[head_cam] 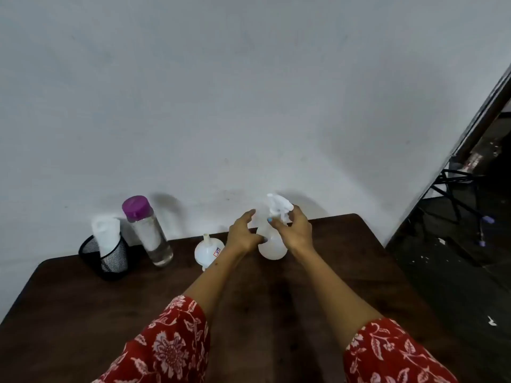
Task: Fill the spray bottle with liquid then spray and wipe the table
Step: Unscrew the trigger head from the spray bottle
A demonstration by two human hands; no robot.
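Your red floral sleeves [166, 346] are reaching forward over the dark brown surface [262, 313], forearms converging toward its far edge. Your left hand [244, 233] is cupping the side of the translucent spray bottle [272, 248], fingers loosely curled and only partly closed, while your right hand [294, 230] is pinching the bottle's neck just below the white trigger head [278, 204]; the bottle is standing upright. Sitting further left are a white funnel [207, 251], a clear bottle with a purple cap [146, 230] and a black mesh cup [107, 257] holding a white cloth [106, 233], against the wall [249, 92].
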